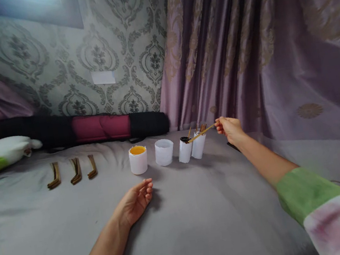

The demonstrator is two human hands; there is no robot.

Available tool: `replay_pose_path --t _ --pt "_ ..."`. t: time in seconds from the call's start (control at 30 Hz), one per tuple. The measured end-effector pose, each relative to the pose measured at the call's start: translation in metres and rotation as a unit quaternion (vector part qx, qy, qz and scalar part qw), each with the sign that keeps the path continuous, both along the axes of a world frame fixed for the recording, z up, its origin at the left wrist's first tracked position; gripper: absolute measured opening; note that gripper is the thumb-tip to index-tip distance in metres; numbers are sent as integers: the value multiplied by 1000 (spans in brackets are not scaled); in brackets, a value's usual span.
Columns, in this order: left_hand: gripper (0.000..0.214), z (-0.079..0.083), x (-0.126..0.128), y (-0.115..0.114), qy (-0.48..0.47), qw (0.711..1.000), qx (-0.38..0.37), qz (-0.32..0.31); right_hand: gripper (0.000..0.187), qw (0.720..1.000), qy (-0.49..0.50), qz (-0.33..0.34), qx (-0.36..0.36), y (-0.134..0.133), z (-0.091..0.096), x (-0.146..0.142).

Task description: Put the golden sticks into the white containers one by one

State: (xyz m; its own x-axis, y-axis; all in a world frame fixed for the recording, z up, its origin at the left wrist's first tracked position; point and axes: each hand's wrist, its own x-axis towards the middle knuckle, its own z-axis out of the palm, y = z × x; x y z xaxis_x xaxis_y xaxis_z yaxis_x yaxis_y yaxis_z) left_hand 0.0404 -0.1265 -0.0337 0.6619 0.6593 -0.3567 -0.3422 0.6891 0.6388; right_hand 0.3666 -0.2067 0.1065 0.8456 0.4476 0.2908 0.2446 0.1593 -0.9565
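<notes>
My right hand (228,129) is closed in a pinch on one end of a thin yellowish-brown stick (204,131). The stick slants down to the left, its far end at the rim of a narrow white container with a dark mouth (185,151). Beside that stands another narrow white container (198,145) with several thin brown sticks upright in it. My left hand (139,201) lies with its palm turned sideways, fingers loosely curled and nothing in them. It is just in front of a white tub with an orange-yellow inside (138,163). A wider white tub (164,153) stands between.
Three small groups of bent brown sticks, a left one (53,175), a middle one (75,170) and a right one (92,167), lie on the grey sheet (186,236). Behind are a black and maroon roll (102,127), a plush toy (4,152) and a purple curtain (229,50).
</notes>
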Motion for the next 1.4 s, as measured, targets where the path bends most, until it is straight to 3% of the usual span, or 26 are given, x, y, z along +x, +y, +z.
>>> replay_pose_path --t 0.47,1.0,1.4 --pt "8 2 -1 -1 -4 1000 -3 -4 20 998 -33 -46 -7 16 6 12" --pt "9 1 0 0 -2 1000 -4 -4 18 986 -150 -51 -48 32 5 2" --pt "9 2 -1 0 -1 1000 -6 -2 16 979 -184 12 -88 54 -6 -3"
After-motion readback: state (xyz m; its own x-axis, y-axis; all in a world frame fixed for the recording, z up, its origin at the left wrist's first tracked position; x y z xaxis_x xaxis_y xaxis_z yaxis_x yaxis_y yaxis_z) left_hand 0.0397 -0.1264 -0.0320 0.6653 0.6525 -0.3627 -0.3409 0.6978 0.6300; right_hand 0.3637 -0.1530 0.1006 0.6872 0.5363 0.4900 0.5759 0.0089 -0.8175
